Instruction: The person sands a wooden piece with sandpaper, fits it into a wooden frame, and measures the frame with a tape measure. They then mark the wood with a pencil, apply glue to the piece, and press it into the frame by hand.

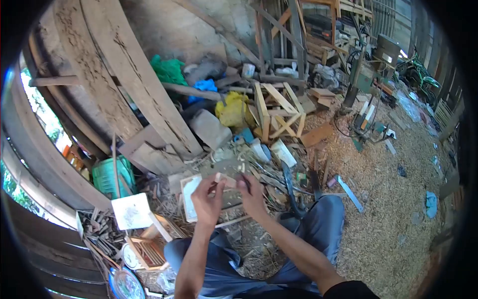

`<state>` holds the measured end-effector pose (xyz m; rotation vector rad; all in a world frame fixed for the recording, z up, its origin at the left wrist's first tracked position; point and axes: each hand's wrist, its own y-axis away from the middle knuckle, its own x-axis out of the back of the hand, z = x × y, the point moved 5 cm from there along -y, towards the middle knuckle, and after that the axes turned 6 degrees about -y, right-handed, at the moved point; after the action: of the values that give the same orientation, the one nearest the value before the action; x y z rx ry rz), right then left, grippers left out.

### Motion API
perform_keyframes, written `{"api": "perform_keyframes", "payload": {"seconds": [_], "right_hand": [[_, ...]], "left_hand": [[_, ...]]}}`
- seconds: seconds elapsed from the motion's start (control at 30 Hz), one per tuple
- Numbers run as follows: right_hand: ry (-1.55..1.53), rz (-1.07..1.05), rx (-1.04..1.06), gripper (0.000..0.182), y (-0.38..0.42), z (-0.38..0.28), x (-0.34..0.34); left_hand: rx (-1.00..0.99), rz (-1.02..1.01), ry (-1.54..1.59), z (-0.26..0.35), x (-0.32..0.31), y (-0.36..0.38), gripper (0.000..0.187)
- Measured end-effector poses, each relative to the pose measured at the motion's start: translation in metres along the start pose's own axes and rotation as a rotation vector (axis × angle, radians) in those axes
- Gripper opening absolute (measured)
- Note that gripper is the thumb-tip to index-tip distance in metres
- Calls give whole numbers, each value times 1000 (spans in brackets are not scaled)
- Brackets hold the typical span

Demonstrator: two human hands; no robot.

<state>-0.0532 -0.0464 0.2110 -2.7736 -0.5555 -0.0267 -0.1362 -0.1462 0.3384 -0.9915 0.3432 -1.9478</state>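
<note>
One small piece of wood (228, 181) was between the left hand (207, 198) and the right hand (253, 197). The left pinched it. The right's fingers bent near its other end; their grip was hard to tell. Farther out were one green crate (104, 178), one yellow bag (232, 110) and one wooden frame (291, 105).

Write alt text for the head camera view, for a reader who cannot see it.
A person's left hand holds a small wooden piece, the right hand close beside it, above cluttered ground, with wood shavings to the right and a wooden frame beyond.
</note>
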Motion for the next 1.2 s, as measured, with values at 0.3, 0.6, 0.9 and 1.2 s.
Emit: {"api": "perform_keyframes", "payload": {"seconds": [0.3,0.6,0.9,1.2], "right_hand": [[-42,-116,-21,29,-6,12,-4],[53,-75,52,22,2,24,-10],[113,-76,54,29,4,36,-20],[134,-51,97,22,7,20,-19]], "left_hand": [[227,83,31,-58,22,20,21],[246,78,-30,-79,36,47,20],[310,97,22,-85,33,35,24],[361,101,50,-94,29,28,23]]}}
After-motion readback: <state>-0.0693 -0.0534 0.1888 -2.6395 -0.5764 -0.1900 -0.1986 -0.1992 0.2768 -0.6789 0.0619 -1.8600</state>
